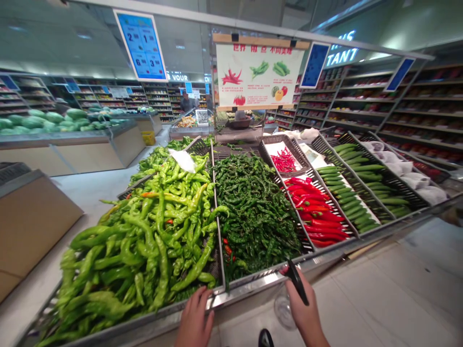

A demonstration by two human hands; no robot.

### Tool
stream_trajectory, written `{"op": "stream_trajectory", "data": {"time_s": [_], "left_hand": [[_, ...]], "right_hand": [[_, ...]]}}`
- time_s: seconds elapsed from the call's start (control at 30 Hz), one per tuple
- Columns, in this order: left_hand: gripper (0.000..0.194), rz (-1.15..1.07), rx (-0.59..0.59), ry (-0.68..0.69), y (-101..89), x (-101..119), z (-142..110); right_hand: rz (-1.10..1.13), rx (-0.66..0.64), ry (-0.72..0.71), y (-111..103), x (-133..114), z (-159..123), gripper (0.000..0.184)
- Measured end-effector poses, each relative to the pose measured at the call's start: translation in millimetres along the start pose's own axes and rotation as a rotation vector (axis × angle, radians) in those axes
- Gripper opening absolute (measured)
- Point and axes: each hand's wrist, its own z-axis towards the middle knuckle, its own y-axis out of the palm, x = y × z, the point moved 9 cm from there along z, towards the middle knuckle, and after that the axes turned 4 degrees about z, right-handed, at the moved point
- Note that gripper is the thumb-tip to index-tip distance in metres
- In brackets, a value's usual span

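My left hand (pixel 196 315) rests at the metal front rail (pixel 249 285) of the produce stand, fingers stretched out and holding nothing. Beside it lies a heap of long light green peppers (pixel 144 246). Further right, my right hand (pixel 303 306) is closed around a slim black object (pixel 298 283) whose kind I cannot make out. A clear round item (pixel 284 308), perhaps plastic, shows just left of that hand; whether it is held is unclear. Dark green thin peppers (pixel 253 207) fill the middle section behind both hands. Red chili peppers (pixel 318 212) lie in the crate to their right.
A small basket of little red chilies (pixel 285 160) sits behind the red peppers. Cucumbers (pixel 376 176) and white-wrapped produce (pixel 407 168) continue rightward. A white paper (pixel 183 160) lies on the light green peppers. Watermelons (pixel 47 119) are piled at left; a sign (pixel 260 72) hangs above.
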Motion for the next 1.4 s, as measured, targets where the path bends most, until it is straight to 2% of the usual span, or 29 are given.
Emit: {"op": "stream_trajectory", "data": {"time_s": [0.27,0.43,0.57,0.73,1.0,1.23,1.4], "left_hand": [[0.057,0.072,-0.051,-0.062,-5.5,6,-2],[0.058,0.102,-0.060,-0.089,-11.9,13,-5],[0.057,0.099,-0.053,-0.088,-12.3,11,-6],[0.057,0.091,-0.051,-0.091,-15.1,12,-8],[0.066,0.192,-0.195,-0.163,-21.7,21,-12],[0.069,0.213,-0.256,-0.198,-27.0,23,-14],[0.070,0.249,-0.278,-0.201,-23.7,20,-16]], "right_hand": [[0.124,-0.270,-0.031,63,-18,-23,0.022],[0.214,-0.313,-0.002,82,-22,-27,0.023],[0.232,-0.316,0.009,80,-24,-21,0.024],[0.222,-0.271,0.019,64,-28,-7,0.025],[0.157,-0.228,0.005,37,-25,9,0.027],[0.128,-0.261,-0.043,46,-31,0,0.022],[0.139,-0.274,-0.031,56,-29,-5,0.023]]}}
